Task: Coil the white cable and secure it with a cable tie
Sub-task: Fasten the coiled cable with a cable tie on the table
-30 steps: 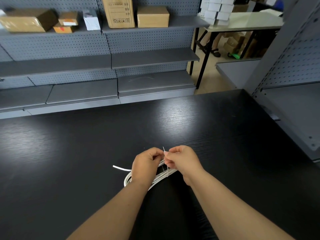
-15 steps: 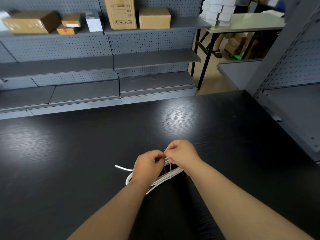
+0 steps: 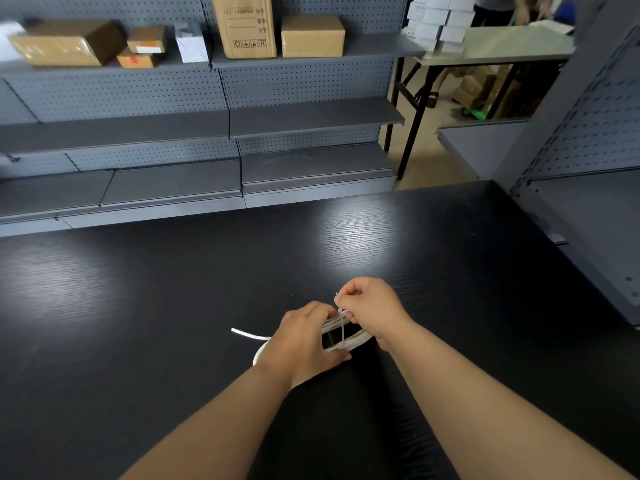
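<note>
Head view: left hand [image 3: 303, 339] is seemingly gripping the coiled white cable [image 3: 353, 341], right hand [image 3: 372, 306] is pinching the cable tie [image 3: 342, 329] tail; it is needing a steady, straight pull.

Two bare hands show at the lower centre of the frame: one left hand [image 3: 301, 337] and one right hand [image 3: 372, 306]. With them are one coiled white cable [image 3: 360, 340] and one thin white plastic cable tie [image 3: 342, 327], on one black wood-grain table [image 3: 173, 306]. At the upper left, the shelf carries five brown cardboard boxes [image 3: 312, 36] and one small white carton [image 3: 190, 46].
</note>
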`<state>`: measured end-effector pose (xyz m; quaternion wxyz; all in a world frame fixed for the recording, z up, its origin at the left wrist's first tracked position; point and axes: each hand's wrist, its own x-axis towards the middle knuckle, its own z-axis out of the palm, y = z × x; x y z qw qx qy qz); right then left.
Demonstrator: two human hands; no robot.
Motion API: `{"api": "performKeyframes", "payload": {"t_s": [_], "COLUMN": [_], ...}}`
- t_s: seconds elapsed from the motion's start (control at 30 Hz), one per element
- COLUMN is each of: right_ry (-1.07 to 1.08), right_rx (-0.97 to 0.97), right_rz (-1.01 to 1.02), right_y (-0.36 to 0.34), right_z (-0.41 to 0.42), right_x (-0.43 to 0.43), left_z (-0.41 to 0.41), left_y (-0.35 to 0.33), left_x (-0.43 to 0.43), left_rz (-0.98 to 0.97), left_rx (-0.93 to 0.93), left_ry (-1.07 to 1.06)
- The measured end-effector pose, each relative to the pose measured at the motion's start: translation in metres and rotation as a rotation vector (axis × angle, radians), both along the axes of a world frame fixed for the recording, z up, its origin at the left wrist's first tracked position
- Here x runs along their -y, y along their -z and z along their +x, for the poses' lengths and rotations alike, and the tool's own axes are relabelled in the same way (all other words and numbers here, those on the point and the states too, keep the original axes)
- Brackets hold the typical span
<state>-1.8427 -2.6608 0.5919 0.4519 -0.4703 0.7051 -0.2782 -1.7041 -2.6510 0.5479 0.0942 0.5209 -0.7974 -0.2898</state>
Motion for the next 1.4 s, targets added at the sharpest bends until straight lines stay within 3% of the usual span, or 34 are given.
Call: {"api": "performKeyframes", "payload": {"t_s": [0.53, 0.77, 0.9, 1.1, 1.23, 1.4], "right_ry": [-0.021, -0.088, -0.103, -0.064, -0.061, -0.1], "right_rx": [-0.03, 0.004, 0.089, 0.26, 0.278, 0.22], "right_rz": [-0.169, -0.211, -0.175, -0.113, -0.107, -0.157], "right_y": [-0.004, -0.012, -0.011, -0.008, -0.007, -0.008], "right_z": [0.0, -0.002, -0.008, -0.014, -0.015, -0.011], "right_x": [0.004, 0.004, 0.004, 0.002, 0.001, 0.0], "left_z": [0.003, 0.003, -0.001, -0.014, -0.015, -0.014], "left_y": [0.01, 0.004, 0.0, 0.006, 0.007, 0.007], "left_x": [0.003, 0.005, -0.004, -0.022, -0.022, -0.022], "left_rz": [-0.212, -0.419, -0.346, -0.184, -0.122, -0.125], "left_rx": [-0.096, 0.04, 0.093, -0.166, -0.273, -0.236], "left_ry": [0.055, 0.174, 0.045, -0.325, -0.385, -0.361]}}
